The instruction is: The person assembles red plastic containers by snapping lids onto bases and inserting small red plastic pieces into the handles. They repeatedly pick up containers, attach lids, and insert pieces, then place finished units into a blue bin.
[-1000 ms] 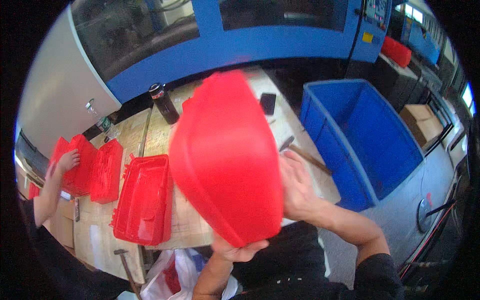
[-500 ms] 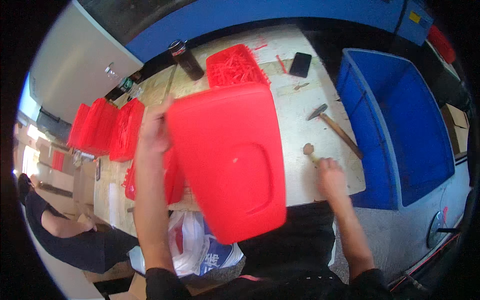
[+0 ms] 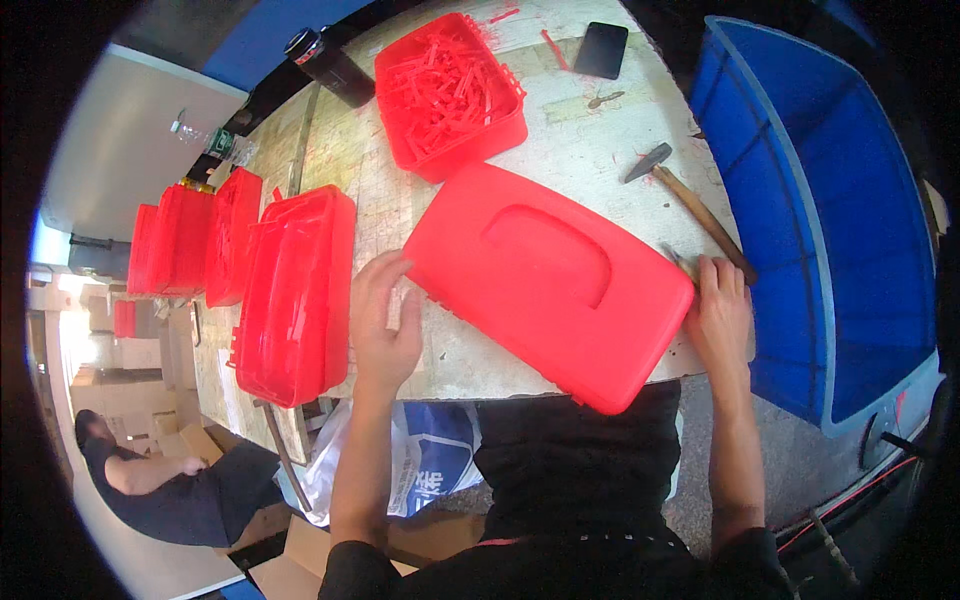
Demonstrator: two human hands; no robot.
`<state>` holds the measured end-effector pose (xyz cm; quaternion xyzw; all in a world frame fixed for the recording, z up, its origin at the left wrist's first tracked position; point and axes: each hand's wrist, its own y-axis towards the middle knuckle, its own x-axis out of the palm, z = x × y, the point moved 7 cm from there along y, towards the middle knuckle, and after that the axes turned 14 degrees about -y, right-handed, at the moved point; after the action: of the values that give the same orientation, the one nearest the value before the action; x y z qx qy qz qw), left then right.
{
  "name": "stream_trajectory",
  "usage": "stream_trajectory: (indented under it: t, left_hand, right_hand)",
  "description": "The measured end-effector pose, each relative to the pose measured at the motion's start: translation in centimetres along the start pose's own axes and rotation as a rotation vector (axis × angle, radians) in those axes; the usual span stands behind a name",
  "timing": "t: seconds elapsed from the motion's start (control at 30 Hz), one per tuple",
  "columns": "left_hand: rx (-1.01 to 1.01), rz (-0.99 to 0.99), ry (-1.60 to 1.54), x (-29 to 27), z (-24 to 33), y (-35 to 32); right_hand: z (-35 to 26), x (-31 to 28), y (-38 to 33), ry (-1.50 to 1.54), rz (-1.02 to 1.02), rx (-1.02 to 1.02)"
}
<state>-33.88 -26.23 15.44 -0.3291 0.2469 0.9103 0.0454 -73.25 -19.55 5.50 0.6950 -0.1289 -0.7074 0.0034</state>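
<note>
A red plastic case (image 3: 550,285) with a curved recess on its upper face lies slantwise on the worktable. My left hand (image 3: 387,325) is at the case's left corner, fingertips against the edge, with thumb and fingers apart. At the right end, my right hand (image 3: 720,310) rests on the table beside the case, its fingers curled. A small thin tool (image 3: 680,262) shows at those fingertips; its kind is hard to make out. Left of my left hand stands an open red case (image 3: 292,300). Beyond the slanted case, a red bin (image 3: 425,150) holds many red plastic strips (image 3: 445,85).
A hammer (image 3: 695,210) lies at the table's right, beside a large blue tub (image 3: 790,250). A black phone (image 3: 602,50), a dark bottle (image 3: 330,70) and a clear bottle (image 3: 232,146) are farther off. More red cases (image 3: 180,240) stand left. A person (image 3: 160,490) sits at far left.
The red case has gone from being held up, tilted, by my left hand to lying on the table. My left hand has loosened; my right hand has moved right and farther away.
</note>
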Motion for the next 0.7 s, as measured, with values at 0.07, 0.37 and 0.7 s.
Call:
stream_trajectory:
  t: [0.07,0.37,0.7]
  left_hand:
    - [0.062,-0.076,0.014,2.3,1.1,2.9]
    - [-0.754,-0.223,-0.285,5.5,-13.1,8.1]
    - [-0.119,0.447,-0.672,-10.5,3.4,-1.9]
  right_hand:
    - [-0.3,0.1,1.0,0.007,0.006,-0.008]
    - [-2.6,-1.8,-2.1,0.769,-0.12,0.231]
    - [-4.9,-7.7,2.0,1.272,0.351,0.106]
